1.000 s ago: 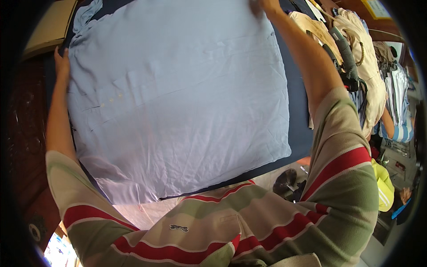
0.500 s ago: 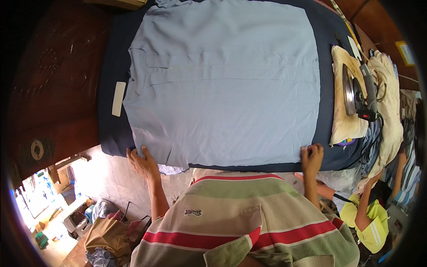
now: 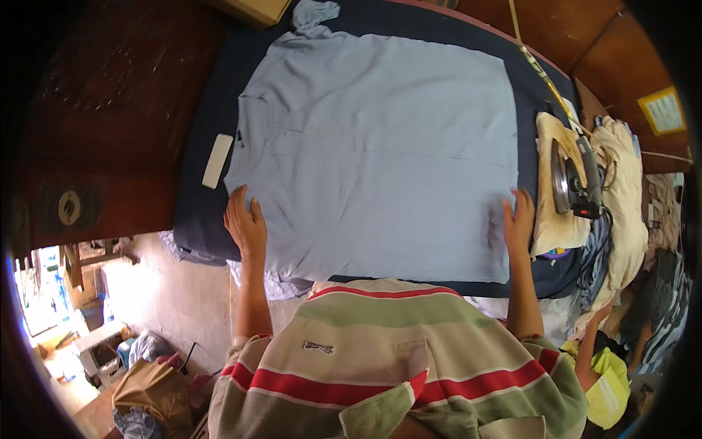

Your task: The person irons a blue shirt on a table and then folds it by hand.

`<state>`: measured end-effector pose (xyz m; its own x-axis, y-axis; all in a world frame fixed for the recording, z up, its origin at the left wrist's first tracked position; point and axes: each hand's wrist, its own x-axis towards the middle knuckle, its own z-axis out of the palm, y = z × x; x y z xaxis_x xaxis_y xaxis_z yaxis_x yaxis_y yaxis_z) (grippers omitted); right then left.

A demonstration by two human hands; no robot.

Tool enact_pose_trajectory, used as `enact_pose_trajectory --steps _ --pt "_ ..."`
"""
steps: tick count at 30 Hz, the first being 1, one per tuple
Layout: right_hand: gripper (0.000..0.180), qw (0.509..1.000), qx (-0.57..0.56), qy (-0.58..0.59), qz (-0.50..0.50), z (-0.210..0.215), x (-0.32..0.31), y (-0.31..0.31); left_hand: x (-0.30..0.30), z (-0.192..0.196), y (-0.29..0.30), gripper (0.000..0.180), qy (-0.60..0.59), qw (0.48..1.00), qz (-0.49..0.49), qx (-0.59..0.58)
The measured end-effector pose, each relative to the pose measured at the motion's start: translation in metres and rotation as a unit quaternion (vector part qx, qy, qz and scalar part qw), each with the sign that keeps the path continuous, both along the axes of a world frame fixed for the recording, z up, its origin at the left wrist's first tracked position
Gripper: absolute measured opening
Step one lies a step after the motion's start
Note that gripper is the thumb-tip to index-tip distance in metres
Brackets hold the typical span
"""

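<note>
A light blue garment with a buttoned placket (image 3: 395, 168) lies spread on a dark blue cloth-covered table (image 3: 201, 212), its neck opening towards the left. At the garment's left edge, near the neck and shoulder, is my left hand (image 3: 246, 223); its fingers are stretched and the thumb stands apart. My right hand (image 3: 518, 223) is by the right edge, thumb and fingers apart, casting a shadow on the fabric. Neither hand holds anything. Whether the fingertips touch the garment is hard to make out. The far sleeve (image 3: 314, 14) is crumpled at the top.
An iron (image 3: 578, 179) rests on a scorched cream pad (image 3: 552, 234) at right, beside piled cloth (image 3: 621, 212). A white strip (image 3: 218, 161) lies left of the neck. A yellowish rod or cord (image 3: 545, 77) runs at the upper right. A person in yellow (image 3: 607, 388) is at lower right.
Both hands have moved away from me, up along the garment's side edges from its near corners. The right fingers, curled before, are now apart. The whole view has shifted slightly.
</note>
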<state>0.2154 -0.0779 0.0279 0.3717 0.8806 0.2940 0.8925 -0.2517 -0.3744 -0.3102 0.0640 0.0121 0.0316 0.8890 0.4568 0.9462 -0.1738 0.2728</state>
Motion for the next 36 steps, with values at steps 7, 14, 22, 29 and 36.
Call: enact_pose_trajectory --steps 7,14,22,29,36 --pt "0.033 0.996 -0.013 -0.07 0.053 -0.016 0.033 0.116 0.043 0.006 0.096 0.033 0.069 0.983 0.079 -0.148" --pt "0.051 0.971 -0.147 -0.189 0.014 -0.044 0.038 0.115 0.057 -0.009 0.116 0.024 0.031 0.966 0.134 -0.221" --pt "0.052 0.974 -0.153 -0.164 0.014 -0.039 0.038 0.117 0.053 -0.006 0.129 0.025 0.048 0.981 0.088 -0.166" --pt "0.061 0.982 -0.082 -0.167 0.032 -0.032 0.039 0.125 0.064 -0.017 0.14 0.049 0.139 0.979 -0.071 -0.131" --pt "0.063 0.978 -0.147 -0.149 0.009 -0.027 0.043 0.123 0.057 -0.028 0.141 0.053 0.173 0.963 -0.052 -0.2"
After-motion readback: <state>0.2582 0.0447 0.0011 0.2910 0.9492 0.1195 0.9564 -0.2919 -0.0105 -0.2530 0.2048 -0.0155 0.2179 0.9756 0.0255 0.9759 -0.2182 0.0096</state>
